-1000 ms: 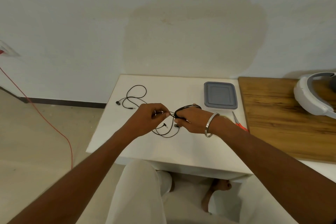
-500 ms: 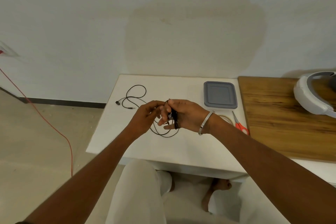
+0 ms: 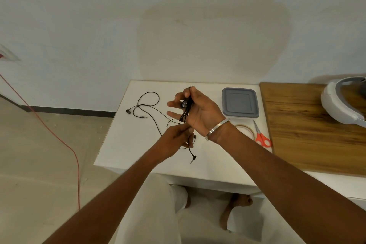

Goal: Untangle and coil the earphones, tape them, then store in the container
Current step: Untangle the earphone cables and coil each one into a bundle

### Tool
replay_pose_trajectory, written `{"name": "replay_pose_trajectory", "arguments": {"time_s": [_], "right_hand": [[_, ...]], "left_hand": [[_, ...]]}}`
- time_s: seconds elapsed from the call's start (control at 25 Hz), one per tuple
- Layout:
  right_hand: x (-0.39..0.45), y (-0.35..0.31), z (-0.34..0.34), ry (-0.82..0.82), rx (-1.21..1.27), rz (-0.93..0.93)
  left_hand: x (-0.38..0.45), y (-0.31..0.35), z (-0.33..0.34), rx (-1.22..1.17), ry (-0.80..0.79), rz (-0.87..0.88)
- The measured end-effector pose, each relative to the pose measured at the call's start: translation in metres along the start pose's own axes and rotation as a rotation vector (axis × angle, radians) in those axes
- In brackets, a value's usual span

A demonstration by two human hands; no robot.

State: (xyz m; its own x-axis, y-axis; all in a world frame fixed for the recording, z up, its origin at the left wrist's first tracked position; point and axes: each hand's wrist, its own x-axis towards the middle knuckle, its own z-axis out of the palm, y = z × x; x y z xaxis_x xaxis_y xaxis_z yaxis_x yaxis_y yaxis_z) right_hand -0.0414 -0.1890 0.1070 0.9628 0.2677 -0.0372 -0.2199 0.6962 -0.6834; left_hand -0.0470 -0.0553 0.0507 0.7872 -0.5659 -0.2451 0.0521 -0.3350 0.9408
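Note:
My right hand (image 3: 200, 111) is raised above the white table (image 3: 126, 144), palm turned toward me, with black earphones (image 3: 185, 109) wound in several loops around its fingers. My left hand (image 3: 175, 140) sits just below it and pinches the free end of the same cable, whose jack plug (image 3: 192, 159) dangles down. A second black earphone set (image 3: 146, 105) lies loose on the table's left part. The grey-lidded container (image 3: 240, 103) stands shut at the back right. A roll of clear tape (image 3: 246, 129) lies beside my right wrist.
Red-handled scissors (image 3: 261, 137) lie right of the tape. A wooden board (image 3: 313, 125) adjoins the table on the right, bearing a white headset (image 3: 344, 101). A red cable (image 3: 49, 130) runs across the floor at left. My legs are under the table.
My right hand rose and turned palm up with the cable wound around its fingers. My left hand dropped below it, drawing the cable's free end down.

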Motion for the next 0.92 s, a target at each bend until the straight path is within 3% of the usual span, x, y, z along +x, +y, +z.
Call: {"name": "replay_pose_trajectory", "arguments": {"time_s": [0.24, 0.36, 0.6, 0.92], "right_hand": [[0.001, 0.003, -0.016, 0.174, -0.383, -0.117], [0.000, 0.003, -0.024, 0.202, -0.742, -0.192], [-0.004, 0.009, -0.050, -0.015, -1.517, -0.110], [-0.015, 0.016, -0.053, -0.265, -1.840, 0.133]], "left_hand": [[-0.008, 0.002, 0.003, -0.039, -0.070, -0.041], [-0.011, 0.001, 0.000, 0.044, -0.112, -0.081], [-0.016, 0.004, -0.013, 0.039, -0.101, -0.106], [-0.017, 0.001, -0.020, -0.090, 0.110, -0.170]]}}
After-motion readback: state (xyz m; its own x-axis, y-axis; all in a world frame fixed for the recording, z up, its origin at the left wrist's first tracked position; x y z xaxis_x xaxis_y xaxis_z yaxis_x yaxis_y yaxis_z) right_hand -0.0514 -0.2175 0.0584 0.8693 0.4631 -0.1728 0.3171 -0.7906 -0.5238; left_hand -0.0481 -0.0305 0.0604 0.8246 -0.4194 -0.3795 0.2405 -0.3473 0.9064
